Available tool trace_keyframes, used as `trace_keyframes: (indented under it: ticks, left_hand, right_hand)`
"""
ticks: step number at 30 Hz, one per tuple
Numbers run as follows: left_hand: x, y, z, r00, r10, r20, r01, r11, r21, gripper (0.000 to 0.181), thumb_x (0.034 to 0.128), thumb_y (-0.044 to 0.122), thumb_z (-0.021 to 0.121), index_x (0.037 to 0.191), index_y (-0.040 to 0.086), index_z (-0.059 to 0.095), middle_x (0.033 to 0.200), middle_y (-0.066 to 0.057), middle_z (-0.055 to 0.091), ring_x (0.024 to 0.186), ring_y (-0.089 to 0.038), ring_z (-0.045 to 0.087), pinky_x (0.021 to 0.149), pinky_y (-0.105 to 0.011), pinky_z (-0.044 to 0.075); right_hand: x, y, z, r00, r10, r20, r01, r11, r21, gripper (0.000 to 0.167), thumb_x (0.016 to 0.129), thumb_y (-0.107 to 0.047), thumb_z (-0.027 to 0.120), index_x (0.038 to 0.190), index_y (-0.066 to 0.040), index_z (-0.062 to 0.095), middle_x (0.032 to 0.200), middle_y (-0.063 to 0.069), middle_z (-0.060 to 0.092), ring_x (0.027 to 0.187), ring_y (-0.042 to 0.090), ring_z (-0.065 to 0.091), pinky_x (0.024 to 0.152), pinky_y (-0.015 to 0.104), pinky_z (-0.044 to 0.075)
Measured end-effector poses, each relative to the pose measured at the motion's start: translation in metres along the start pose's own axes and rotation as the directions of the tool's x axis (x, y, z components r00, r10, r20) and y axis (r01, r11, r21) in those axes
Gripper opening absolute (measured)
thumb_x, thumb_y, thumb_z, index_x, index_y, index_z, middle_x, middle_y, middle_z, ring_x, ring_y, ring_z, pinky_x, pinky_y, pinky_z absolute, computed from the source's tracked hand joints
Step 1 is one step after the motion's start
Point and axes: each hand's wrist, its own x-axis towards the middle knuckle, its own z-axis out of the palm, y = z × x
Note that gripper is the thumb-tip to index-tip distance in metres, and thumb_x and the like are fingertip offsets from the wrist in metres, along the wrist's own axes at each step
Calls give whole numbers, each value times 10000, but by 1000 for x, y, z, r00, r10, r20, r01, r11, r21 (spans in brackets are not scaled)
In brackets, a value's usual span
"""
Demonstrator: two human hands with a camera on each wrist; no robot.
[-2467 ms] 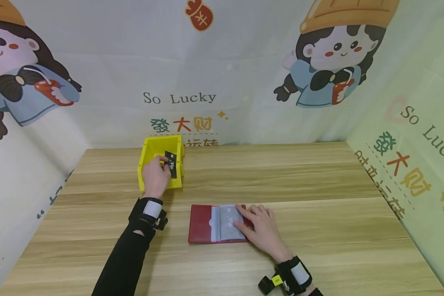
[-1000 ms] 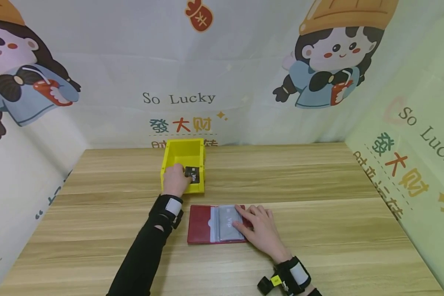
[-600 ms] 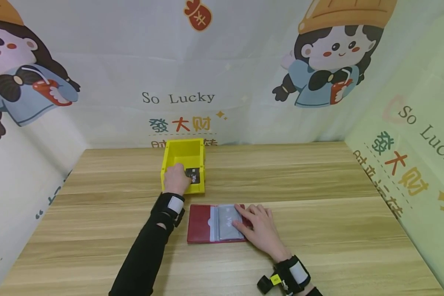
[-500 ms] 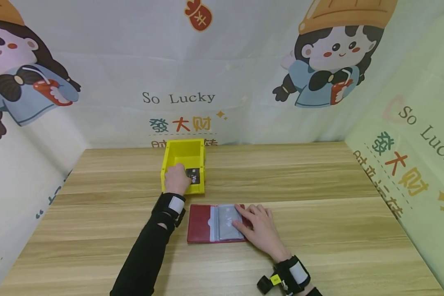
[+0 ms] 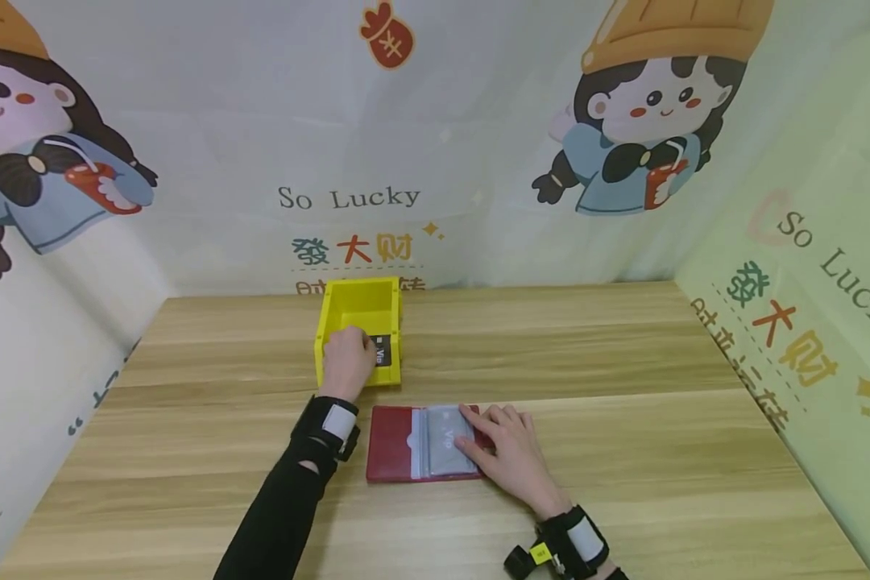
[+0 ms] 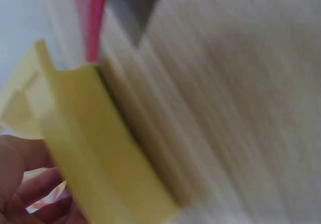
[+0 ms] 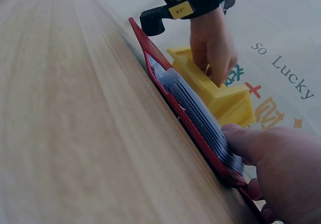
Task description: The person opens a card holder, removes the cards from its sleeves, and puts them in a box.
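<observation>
My left hand (image 5: 348, 358) reaches over the front wall into a yellow bin (image 5: 362, 295), fingers bent down at a black card (image 5: 382, 350) lettered "Vip". The hand covers part of the card, so whether it pinches it is unclear. In the left wrist view those fingers (image 6: 40, 189) show behind the blurred bin wall. A red card holder (image 5: 390, 443) lies spread on the table with its clear plastic sleeves (image 5: 445, 459) up. My right hand (image 5: 511, 455) rests on its right side, thumb and index finger on the sleeves. The right wrist view shows the sleeves' stacked edges (image 7: 200, 118).
The wood-grain table (image 5: 667, 451) extends to both sides of the card holder. Printed cloth (image 5: 478, 121) hangs behind and at the sides. The bin stands near the back edge, left of the middle, just beyond the card holder.
Together, the yellow bin and left hand have shifted right and slightly nearer. The black card, earlier tilted and more exposed, now sits lower and more covered by the hand. The right hand has stayed put.
</observation>
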Motion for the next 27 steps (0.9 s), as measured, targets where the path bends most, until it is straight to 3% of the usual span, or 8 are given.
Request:
trace_keyframes:
  ticks: [3, 5, 9, 14, 17, 19, 23, 27]
  left_hand:
    - [-13, 6, -7, 995, 74, -60, -79, 993, -84, 247, 938, 71, 610, 712, -5, 676, 645, -89, 582, 588, -195, 516, 537, -277, 386]
    - [-27, 12, -13, 995, 91, -44, -96, 986, -134, 186, 935, 105, 637, 821, -10, 730, 724, -111, 668, 623, -199, 562, 568, -279, 430]
    - [-62, 22, -19, 990, 74, 119, -48, 977, -207, 139, 926, 161, 693, 890, 37, 744, 749, -74, 675, 633, -168, 557, 587, -262, 455]
    - [-94, 24, -14, 933, 146, 329, -56, 962, -268, 54, 903, 127, 725, 892, 77, 743, 734, -11, 634, 653, -124, 533, 601, -232, 442]
    - [-103, 21, -10, 893, 196, 405, -69, 949, -307, 97, 878, 103, 747, 961, 53, 742, 762, -5, 639, 681, -112, 537, 616, -216, 444]
    - [-106, 18, -8, 879, 205, 431, -53, 940, -338, 175, 850, 101, 779, 1002, 29, 728, 779, -14, 639, 690, -114, 541, 623, -207, 449]
    - [-110, 14, -4, 861, 200, 468, -5, 923, -385, 298, 811, 104, 823, 1056, -6, 693, 808, -31, 627, 703, -126, 537, 619, -205, 446]
    - [-111, 13, 1, 854, 204, 478, 2, 919, -395, 333, 784, 85, 842, 1051, -22, 675, 819, -37, 612, 716, -137, 524, 624, -206, 435]
  right_hand:
    - [0, 0, 0, 1000, 5, -5, -5, 1000, 4, 477, 900, -375, 727, 1317, -149, 675, 844, -66, 544, 810, 75, 363, 798, 300, 226]
    - [0, -1, -1, 1000, 8, -5, -8, 1000, 5, 474, 898, -372, 728, 1313, -149, 677, 855, -59, 561, 815, 79, 374, 800, 303, 232]
    - [0, -2, 0, 1000, 16, -2, -16, 1000, -2, 466, 899, -368, 728, 1306, -148, 681, 883, -43, 592, 832, 91, 405, 800, 307, 244]
    - [1, -3, 0, 1000, 27, -8, -27, 1000, 8, 461, 895, -355, 726, 1299, -135, 682, 929, -13, 626, 847, 118, 443, 804, 320, 264]
    - [2, -4, -1, 999, 34, -1, -34, 999, 10, 471, 895, -349, 721, 1306, -125, 675, 942, -2, 626, 853, 131, 447, 810, 329, 269]
    - [2, -4, -1, 999, 41, 14, -41, 999, -2, 479, 898, -354, 713, 1318, -129, 666, 942, -6, 619, 858, 130, 442, 810, 327, 266]
    - [5, -6, -2, 998, 57, 39, -56, 998, -35, 497, 899, -358, 700, 1343, -141, 649, 930, -9, 599, 863, 135, 439, 796, 321, 266]
    - [9, -8, -2, 996, 75, 56, -71, 996, -61, 514, 903, -366, 679, 1365, -147, 630, 948, 3, 590, 883, 158, 452, 795, 325, 274]
